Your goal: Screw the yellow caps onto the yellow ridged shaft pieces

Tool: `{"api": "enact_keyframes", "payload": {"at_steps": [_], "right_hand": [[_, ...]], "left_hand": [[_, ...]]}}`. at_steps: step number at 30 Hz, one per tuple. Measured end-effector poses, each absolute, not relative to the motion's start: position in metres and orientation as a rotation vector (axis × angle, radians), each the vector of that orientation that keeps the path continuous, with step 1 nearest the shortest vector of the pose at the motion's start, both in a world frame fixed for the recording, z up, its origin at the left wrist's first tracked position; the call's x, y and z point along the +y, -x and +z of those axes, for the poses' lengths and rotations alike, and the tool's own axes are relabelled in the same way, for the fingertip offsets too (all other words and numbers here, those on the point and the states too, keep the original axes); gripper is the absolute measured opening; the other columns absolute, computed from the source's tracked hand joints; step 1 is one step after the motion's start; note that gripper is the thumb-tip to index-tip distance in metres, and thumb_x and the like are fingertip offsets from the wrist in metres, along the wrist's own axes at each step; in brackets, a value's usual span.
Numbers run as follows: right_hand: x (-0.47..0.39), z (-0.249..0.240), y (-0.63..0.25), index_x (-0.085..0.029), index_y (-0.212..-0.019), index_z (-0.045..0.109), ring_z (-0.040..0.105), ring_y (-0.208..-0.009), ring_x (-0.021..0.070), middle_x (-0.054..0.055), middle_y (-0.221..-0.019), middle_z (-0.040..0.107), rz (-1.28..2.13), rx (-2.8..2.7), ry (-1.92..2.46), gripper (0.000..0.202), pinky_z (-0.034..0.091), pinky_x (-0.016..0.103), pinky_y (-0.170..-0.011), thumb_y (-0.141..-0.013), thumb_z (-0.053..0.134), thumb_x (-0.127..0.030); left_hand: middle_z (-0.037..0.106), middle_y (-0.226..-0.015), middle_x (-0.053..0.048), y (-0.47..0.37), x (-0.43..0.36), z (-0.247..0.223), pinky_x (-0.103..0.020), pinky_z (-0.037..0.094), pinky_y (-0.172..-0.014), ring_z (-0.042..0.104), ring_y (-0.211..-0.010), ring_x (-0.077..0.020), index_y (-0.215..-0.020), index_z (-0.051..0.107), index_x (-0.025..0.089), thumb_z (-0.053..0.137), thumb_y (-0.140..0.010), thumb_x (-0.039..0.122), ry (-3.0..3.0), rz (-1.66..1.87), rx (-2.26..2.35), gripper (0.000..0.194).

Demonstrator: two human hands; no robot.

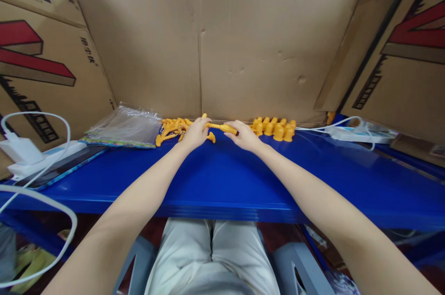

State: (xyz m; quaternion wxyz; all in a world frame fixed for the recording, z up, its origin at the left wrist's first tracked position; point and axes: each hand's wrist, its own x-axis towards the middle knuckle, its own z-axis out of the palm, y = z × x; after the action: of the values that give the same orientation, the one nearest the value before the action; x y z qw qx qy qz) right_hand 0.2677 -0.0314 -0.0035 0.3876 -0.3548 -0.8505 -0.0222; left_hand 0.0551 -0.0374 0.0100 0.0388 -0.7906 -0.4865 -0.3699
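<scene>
- left box (93, 86) has big red block lettering w/ shadow edges, cut off by the frame, so can't read the full word; the upper flap has print that looks like "V6", sideways, not 100% on that
- same box: small black Chinese chars + a black label w/ light chars, too warped to make out tbh
- right box (413, 86) has similar red lettering, also cut off, + another dark label, unreadable
- right hand (244, 134): thumb & fingers closed around one end of a yellow ribbed piece (224, 127), just above the tabletop (222, 179), near the back cardboard panel (264, 45)
- ribbed part runs btwn the two hands
- left hand (195, 134): fingers curled over the other end, yellow tip poking up past them; fingertips hidden, so can't tell if it's clamped or just resting
- pile of yellow pieces (167, 124) right by the left hand, one T-shaped end (211, 137) showing on its right
- yellow bell-shaped pieces (278, 133) stand in rows next to the right hand
- clear plastic bags (127, 123) stacked left of the pile, phone (64, 165) just beside, w/ white charger (26, 147) nearby
</scene>
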Motion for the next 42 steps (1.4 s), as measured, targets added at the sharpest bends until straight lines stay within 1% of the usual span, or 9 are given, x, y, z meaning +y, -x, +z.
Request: {"api": "enact_keyframes", "payload": {"at_steps": [4, 10, 14, 17, 20, 26, 31, 36, 42], "right_hand": [[-0.028, -0.007, -0.271, -0.016, -0.122, 0.062, 0.062, -0.106, 0.0268, 0.015, -0.114, 0.065, -0.090, -2.249, 0.985, 0.036, 0.048, 0.044, -0.095, -0.086, 0.057, -0.023], [-0.021, -0.008, -0.275, -0.017, -0.125, 0.057, 0.058, -0.116, 0.0253, 0.014, -0.123, 0.062, 0.052, -2.182, 0.953, 0.045, 0.044, 0.045, -0.102, -0.082, 0.064, -0.025], [-0.019, -0.004, -0.281, -0.015, -0.124, 0.051, 0.066, -0.095, 0.0209, 0.013, -0.116, 0.063, 0.385, -2.127, 0.996, 0.051, 0.054, 0.042, -0.088, -0.077, 0.069, -0.019], [-0.020, 0.001, -0.285, -0.015, -0.113, 0.054, 0.069, -0.085, 0.0176, 0.011, -0.106, 0.066, 0.718, -1.994, 0.997, 0.041, 0.057, 0.037, -0.082, -0.076, 0.072, -0.019], [-0.026, 0.007, -0.288, -0.015, -0.097, 0.060, 0.070, -0.074, 0.0172, 0.009, -0.092, 0.070, 1.030, -1.906, 0.966, 0.031, 0.060, 0.034, -0.074, -0.078, 0.074, -0.035], [-0.041, 0.015, -0.285, -0.015, -0.077, 0.059, 0.065, -0.051, 0.0157, 0.010, -0.064, 0.069, 1.231, -1.855, 1.055, 0.047, 0.054, 0.025, -0.049, -0.084, 0.059, -0.061], [-0.041, 0.015, -0.284, -0.015, -0.082, 0.057, 0.064, -0.050, 0.0124, 0.008, -0.067, 0.070, 1.242, -1.810, 1.070, 0.039, 0.050, 0.021, -0.048, -0.088, 0.058, -0.054], [-0.036, 0.012, -0.289, -0.018, -0.098, 0.048, 0.064, -0.051, 0.0126, 0.003, -0.070, 0.070, 1.204, -1.884, 0.941, 0.045, 0.052, 0.025, -0.054, -0.073, 0.079, -0.038], [-0.038, 0.009, -0.290, -0.016, -0.086, 0.054, 0.062, -0.045, 0.0137, 0.009, -0.070, 0.071, 1.166, -1.954, 0.948, 0.041, 0.052, 0.027, -0.050, -0.073, 0.077, -0.046]], "left_hand": [[0.073, -0.105, -0.007, -0.051, -0.034, 0.007, -0.032, 0.048, -0.091, 0.066, -0.098, -0.0210, -0.107, 0.069, 0.018, 0.056, -0.080, 0.020, 2.500, -1.005, -1.535, 0.030], [0.071, -0.079, -0.001, -0.049, -0.040, 0.012, -0.026, 0.045, -0.069, 0.063, -0.074, -0.0181, -0.103, 0.072, 0.020, 0.062, -0.073, 0.029, 2.413, -0.956, -1.671, 0.032], [0.067, -0.073, 0.000, -0.049, -0.041, 0.014, -0.024, 0.038, -0.060, 0.057, -0.066, -0.0164, -0.103, 0.071, 0.020, 0.063, -0.071, 0.030, 2.383, -0.956, -1.725, 0.034], [0.062, -0.066, 0.002, -0.048, -0.040, 0.013, -0.024, 0.035, -0.058, 0.053, -0.062, -0.0152, -0.100, 0.070, 0.020, 0.063, -0.070, 0.028, 2.409, -0.993, -1.702, 0.031], [0.058, -0.062, 0.004, -0.047, -0.038, 0.013, -0.023, 0.032, -0.056, 0.050, -0.059, -0.0137, -0.098, 0.069, 0.020, 0.062, -0.071, 0.027, 2.444, -1.020, -1.660, 0.029], [0.060, -0.063, 0.003, -0.045, -0.038, 0.012, -0.023, 0.032, -0.058, 0.049, -0.058, -0.0130, -0.093, 0.069, 0.019, 0.062, -0.071, 0.026, 2.498, -0.994, -1.638, 0.025], [0.058, -0.063, 0.004, -0.045, -0.038, 0.013, -0.023, 0.030, -0.057, 0.046, -0.058, -0.0126, -0.092, 0.068, 0.019, 0.062, -0.070, 0.026, 2.488, -1.007, -1.673, 0.024], [0.052, -0.057, 0.006, -0.046, -0.040, 0.015, -0.023, 0.028, -0.055, 0.044, -0.055, -0.0121, -0.091, 0.068, 0.021, 0.061, -0.069, 0.028, 2.472, -0.952, -1.738, 0.024], [0.054, -0.056, 0.005, -0.047, -0.041, 0.013, -0.023, 0.029, -0.056, 0.048, -0.056, -0.0125, -0.085, 0.067, 0.021, 0.063, -0.066, 0.028, 2.487, -0.964, -1.756, 0.020]]}}
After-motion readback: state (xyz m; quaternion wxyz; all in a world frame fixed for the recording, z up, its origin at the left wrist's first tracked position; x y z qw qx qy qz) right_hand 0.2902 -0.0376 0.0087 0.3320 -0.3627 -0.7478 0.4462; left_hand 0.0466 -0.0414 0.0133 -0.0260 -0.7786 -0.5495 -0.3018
